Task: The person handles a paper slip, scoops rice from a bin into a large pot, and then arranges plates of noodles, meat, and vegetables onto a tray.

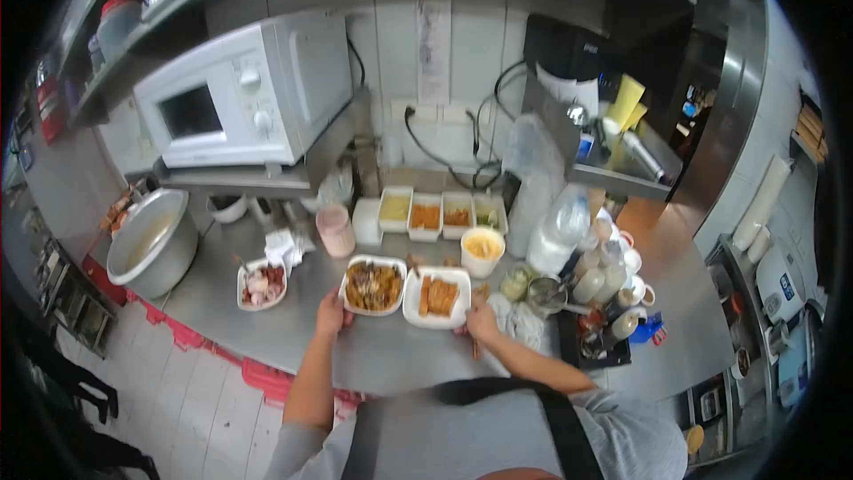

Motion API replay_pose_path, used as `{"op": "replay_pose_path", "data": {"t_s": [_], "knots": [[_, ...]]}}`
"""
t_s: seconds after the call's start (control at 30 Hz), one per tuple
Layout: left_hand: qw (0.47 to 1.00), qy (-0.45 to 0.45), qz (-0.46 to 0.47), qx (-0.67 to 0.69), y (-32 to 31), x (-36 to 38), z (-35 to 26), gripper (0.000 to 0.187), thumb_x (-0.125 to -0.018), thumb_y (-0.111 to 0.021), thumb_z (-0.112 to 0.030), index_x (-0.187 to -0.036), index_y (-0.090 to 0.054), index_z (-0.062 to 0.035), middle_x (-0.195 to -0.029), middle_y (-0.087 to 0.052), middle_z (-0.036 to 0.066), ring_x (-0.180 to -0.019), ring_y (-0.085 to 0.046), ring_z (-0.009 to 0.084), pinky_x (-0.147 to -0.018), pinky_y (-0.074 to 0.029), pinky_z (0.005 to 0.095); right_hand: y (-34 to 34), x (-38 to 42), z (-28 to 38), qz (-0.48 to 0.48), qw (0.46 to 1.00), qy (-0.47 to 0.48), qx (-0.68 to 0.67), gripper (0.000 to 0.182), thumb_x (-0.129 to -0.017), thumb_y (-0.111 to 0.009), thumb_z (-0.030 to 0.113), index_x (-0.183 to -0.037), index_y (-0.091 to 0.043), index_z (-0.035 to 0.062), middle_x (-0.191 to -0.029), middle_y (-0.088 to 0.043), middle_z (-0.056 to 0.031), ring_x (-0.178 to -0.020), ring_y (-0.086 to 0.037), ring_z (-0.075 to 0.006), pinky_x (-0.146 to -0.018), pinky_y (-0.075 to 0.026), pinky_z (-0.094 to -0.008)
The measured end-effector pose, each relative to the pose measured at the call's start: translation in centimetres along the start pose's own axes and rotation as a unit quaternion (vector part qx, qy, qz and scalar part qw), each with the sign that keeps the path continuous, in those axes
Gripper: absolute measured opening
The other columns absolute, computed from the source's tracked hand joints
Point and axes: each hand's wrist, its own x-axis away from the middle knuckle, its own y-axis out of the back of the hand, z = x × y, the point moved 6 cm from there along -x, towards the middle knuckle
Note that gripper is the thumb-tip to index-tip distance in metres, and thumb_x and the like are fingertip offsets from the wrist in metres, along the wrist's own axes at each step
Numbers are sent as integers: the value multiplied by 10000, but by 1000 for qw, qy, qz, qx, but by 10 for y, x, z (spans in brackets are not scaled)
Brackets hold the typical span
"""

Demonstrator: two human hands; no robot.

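Two white square dishes sit side by side on the steel counter in front of me. The left dish (375,285) holds browned food with a dark topping, and my left hand (333,313) is closed at its left edge. Orange-brown pieces lie in the right dish (437,298); my right hand (482,320) is at its right edge with fingers curled, and what it grips there is too small to make out. Behind the right dish stands a white tub (482,252) of yellow food. A smaller bowl (262,284) with reddish and pale food is farther left.
A large metal pot (153,244) stands at the left, below a microwave (244,93) on a shelf. Several small containers (425,216) line the back. Bottles and a black tray (593,351) crowd the right. Dark-clothed legs (80,378) of a person show at lower left.
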Motion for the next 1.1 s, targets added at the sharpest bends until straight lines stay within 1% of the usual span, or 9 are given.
{"op": "replay_pose_path", "data": {"t_s": [0.1,0.2,0.33,0.43,0.53,0.7,0.93,1.03,1.1], "knots": [[987,96,70,108,-4,36,-41,367,-932,-387,-292,-1204,-439,-52,-590,-551,67,-413,-472,115,-366,-380,253,2,-11,-22,76,995,-58,-15,325,-932,-369,193,-1232,-417,79,-909,-601,-127,-569,-618,-206,-479,-542,-322],[989,87,-56,103,15,49,-25,379,-929,-413,-353,-1157,-460,-54,-609,-555,59,-469,-491,104,-414,-385,230,13,22,-1,8,994,-85,-72,262,-932,-409,252,-1092,-465,53,-741,-553,-60,-540,-573,-148,-437,-494,-278],[986,-86,-146,2,15,91,-27,313,-911,-476,-290,-1099,-520,-43,-687,-572,56,-564,-508,90,-494,-412,222,26,83,8,-19,974,195,114,89,-815,-567,93,-896,-588,65,-680,-547,-58,-580,-575,-163,-517,-467,-309],[959,-198,-151,-138,7,98,-31,263,-901,-496,-243,-1040,-559,-29,-735,-578,55,-616,-520,106,-549,-440,246,18,142,21,116,919,310,216,73,-759,-629,102,-821,-609,70,-725,-583,-64,-666,-596,-204,-585,-476,-319],[984,-38,-128,-119,4,109,-51,263,-900,-492,-235,-1013,-568,-10,-795,-605,72,-698,-547,142,-654,-459,281,40,160,32,68,906,347,233,79,-738,-658,121,-793,-617,81,-767,-605,-64,-673,-595,-248,-586,-477,-326],[934,-168,-207,-239,15,102,-39,290,-890,-502,-254,-1027,-557,-4,-912,-588,150,-795,-555,220,-729,-448,328,88,199,57,13,894,390,222,102,-741,-675,180,-791,-619,110,-715,-583,-40,-623,-580,-223,-532,-465,-313],[838,-190,-340,-381,-22,158,-68,329,-823,-568,-174,-1114,-509,-32,-1052,-450,197,-985,-428,337,-867,-347,423,208,236,74,-80,866,430,243,106,-719,-689,145,-792,-624,104,-696,-574,-36,-620,-577,-205,-532,-462,-304],[838,-153,-347,-393,-58,188,-72,345,-809,-582,-160,-1120,-504,-33,-1075,-434,197,-1007,-415,345,-874,-341,432,323,228,99,-239,823,464,224,184,-685,-650,26,-857,-627,86,-769,-601,-67,-651,-572,-238,-582,-472,-318],[836,-133,-348,-402,-87,202,-71,353,-803,-589,-165,-1119,-504,-33,-1087,-433,196,-1012,-417,345,-868,-346,434,416,211,114,-353,809,391,261,214,-691,-598,-32,-884,-619,59,-774,-578,-82,-655,-560,-216,-598,-460,-292]]}}
